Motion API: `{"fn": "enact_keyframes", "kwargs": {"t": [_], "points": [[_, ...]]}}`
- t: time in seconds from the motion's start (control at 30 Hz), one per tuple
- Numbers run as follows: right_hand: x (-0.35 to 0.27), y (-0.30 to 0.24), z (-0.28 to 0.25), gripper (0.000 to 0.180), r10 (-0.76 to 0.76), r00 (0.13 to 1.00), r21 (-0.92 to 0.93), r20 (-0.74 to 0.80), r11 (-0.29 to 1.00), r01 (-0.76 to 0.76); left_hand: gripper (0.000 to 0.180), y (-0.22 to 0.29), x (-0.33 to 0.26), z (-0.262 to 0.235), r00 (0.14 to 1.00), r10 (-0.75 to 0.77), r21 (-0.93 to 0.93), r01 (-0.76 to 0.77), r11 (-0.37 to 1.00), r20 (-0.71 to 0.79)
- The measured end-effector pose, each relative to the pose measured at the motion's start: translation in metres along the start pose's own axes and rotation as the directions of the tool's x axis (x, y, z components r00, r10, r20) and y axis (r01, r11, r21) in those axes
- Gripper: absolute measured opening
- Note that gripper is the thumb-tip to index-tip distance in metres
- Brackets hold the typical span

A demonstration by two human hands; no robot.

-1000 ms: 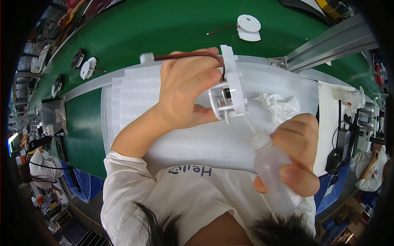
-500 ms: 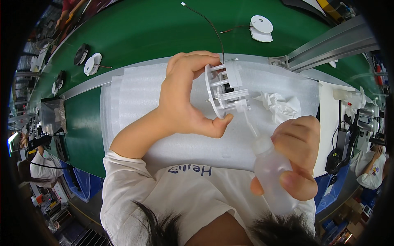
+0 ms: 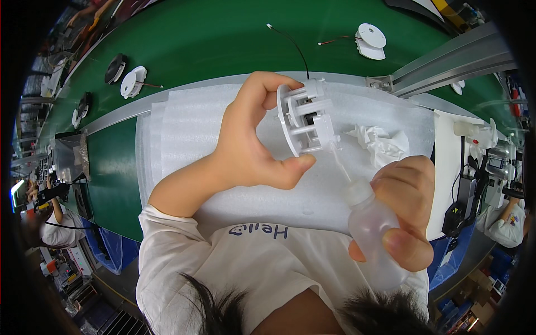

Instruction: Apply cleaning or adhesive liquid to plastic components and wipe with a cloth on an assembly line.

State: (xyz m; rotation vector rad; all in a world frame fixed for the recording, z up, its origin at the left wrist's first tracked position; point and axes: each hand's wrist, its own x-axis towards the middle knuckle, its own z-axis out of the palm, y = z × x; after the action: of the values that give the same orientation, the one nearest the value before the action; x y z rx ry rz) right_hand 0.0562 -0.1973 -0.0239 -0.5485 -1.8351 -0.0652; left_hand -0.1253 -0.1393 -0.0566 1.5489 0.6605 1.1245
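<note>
My left hand [image 3: 254,134] grips a white plastic gear assembly [image 3: 304,120] by the rim of its round plate, thumb below and fingers above. Posts and gear parts stick out to the right of that plate. From the assembly's top a dark cable [image 3: 301,51] with a white plug runs away over the green surface. In my right hand [image 3: 410,209] is a translucent squeeze bottle [image 3: 371,229], tilted up to the left. Its thin nozzle [image 3: 341,163] reaches the lower right part of the assembly; whether the tip touches is too fine to tell.
Beneath my hands lies a white foam sheet [image 3: 195,123], with a crumpled white tissue [image 3: 382,144] on its right. Beyond, a green conveyor belt [image 3: 206,47] carries white round parts [image 3: 371,42] with wires. A metal frame bar [image 3: 452,61] crosses at the right.
My left hand has turned the gear assembly slightly, showing its posts from another side. The bottle has shifted a little to the right. Parts on the belt have moved rightward.
</note>
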Motion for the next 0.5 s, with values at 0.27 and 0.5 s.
{"fn": "enact_keyframes", "kwargs": {"t": [0.27, 0.5], "points": [[-0.002, -0.001, -0.009, 0.045, 0.002, 0.983, 0.032, 0.185, 0.999, -0.008, 0.063, 0.01, 0.0, -0.006, 0.972, -0.227, -0.235, 0.235, 0.943, 0.064], [0.001, 0.004, 0.003, 0.038, -0.06, 0.998, -0.004, 0.01, 0.998, 0.06, 0.066, 0.015, 0.003, -0.005, 0.96, -0.274, -0.319, 0.279, 0.906, 0.06]]}}
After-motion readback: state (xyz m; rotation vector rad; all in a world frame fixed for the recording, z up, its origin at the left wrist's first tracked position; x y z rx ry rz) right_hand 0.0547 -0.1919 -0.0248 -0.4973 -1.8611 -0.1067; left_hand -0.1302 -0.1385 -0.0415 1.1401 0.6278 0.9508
